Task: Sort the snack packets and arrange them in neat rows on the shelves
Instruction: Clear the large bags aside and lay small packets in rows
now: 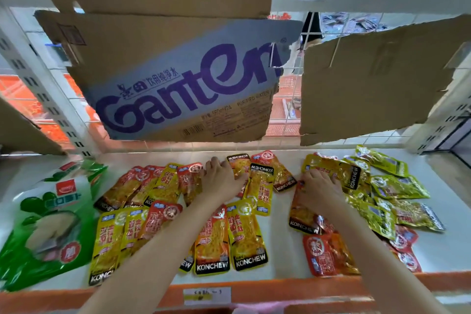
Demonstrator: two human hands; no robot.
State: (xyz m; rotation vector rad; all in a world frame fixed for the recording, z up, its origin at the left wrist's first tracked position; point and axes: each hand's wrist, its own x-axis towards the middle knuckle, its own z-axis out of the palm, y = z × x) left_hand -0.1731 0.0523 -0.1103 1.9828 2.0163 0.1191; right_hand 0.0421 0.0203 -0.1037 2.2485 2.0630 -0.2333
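You have one view only, from the camera on your head, tilted forward and down onto the white shelf board with the orange front lip [254,290]. It sits close above that lip, so both forearms run up from the bottom edge. Beyond the board, it faces the torn brown cardboard sheet with purple lettering [178,79].

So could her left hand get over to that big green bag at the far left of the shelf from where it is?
Probably yes. The left hand rests on the packets mid-shelf, and the green bag lies flat at the shelf's left end. Only flat yellow and red packets lie between them, and the hanging cardboard sits higher up.
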